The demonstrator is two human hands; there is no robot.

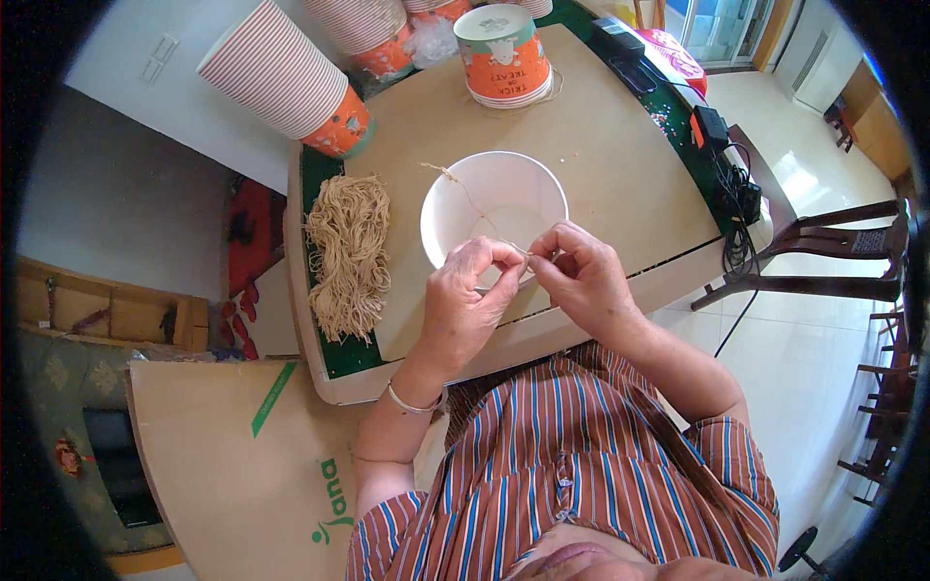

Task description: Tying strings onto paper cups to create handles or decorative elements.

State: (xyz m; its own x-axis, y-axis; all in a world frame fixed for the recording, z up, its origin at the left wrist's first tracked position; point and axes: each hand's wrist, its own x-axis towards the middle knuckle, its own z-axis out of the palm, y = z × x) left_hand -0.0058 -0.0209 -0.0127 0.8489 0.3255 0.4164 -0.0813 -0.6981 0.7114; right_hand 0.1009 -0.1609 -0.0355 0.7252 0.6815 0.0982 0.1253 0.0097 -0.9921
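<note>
A white paper bucket (pixel 448 215) stands open side up on the table in front of me. My left hand (pixel 468 295) and my right hand (pixel 587 279) meet over its near rim, each with thumb and forefinger pinched together. Between the fingertips is a thin beige string (pixel 469 197); its loose length runs up across the inside of the bucket and over the far left part of the rim. My fingers hide whether the string passes through the bucket wall. To the left lies a thick bundle of beige strings (pixel 349 254).
A tall stack of orange and white buckets (pixel 291 82) leans at the far left, with more stacks (pixel 373 39) behind. Some upturned orange buckets (pixel 503 63) sit at the table's far side. Black cables (pixel 741 208) lie along the right edge. A large cardboard box (pixel 223 465) stands left of me.
</note>
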